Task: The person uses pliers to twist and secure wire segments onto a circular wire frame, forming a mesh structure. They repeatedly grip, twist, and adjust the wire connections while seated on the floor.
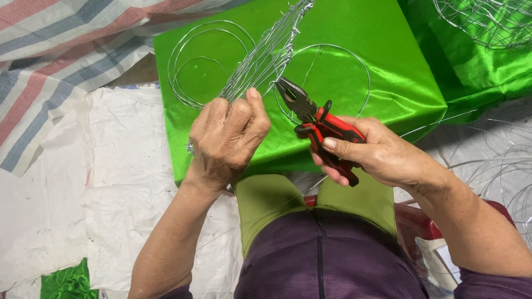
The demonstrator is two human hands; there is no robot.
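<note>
our left hand (227,138) is closed in a fist around the lower end of a bundle of thin wire pieces (260,58), which fans up and away over the green satin-wrapped block (388,72). our right hand (377,155) is wrapped round the red-and-black handles of a pair of pliers (313,113); the pliers' nose stands slightly parted, just beside the bundle near our left thumb, and we cannot tell if it touches a wire yet.

risks, as we judge them:
- the nose sits close to our left thumb; a slip on smooth wire could pinch or jab it.
- the cut ends at the top of the bundle look sharp and could snag or scratch the satin.
- the fist holds many strands at once; a loosened grip would let them splay and tangle with the loose wire rings (210,61) lying on the block.

counts:
- pliers: one.
- hands in view: two, both ours.
- green blocks: one in front, a second green-wrapped shape (487,66) at the upper right under a wire frame (487,19).
- wire rings on the block: several, overlapping, no firm count.
- strands in the bundle: too many and too fine to count.
- more wire hoops (499,160) lie at the right on the white sheeting (127,166).
</note>
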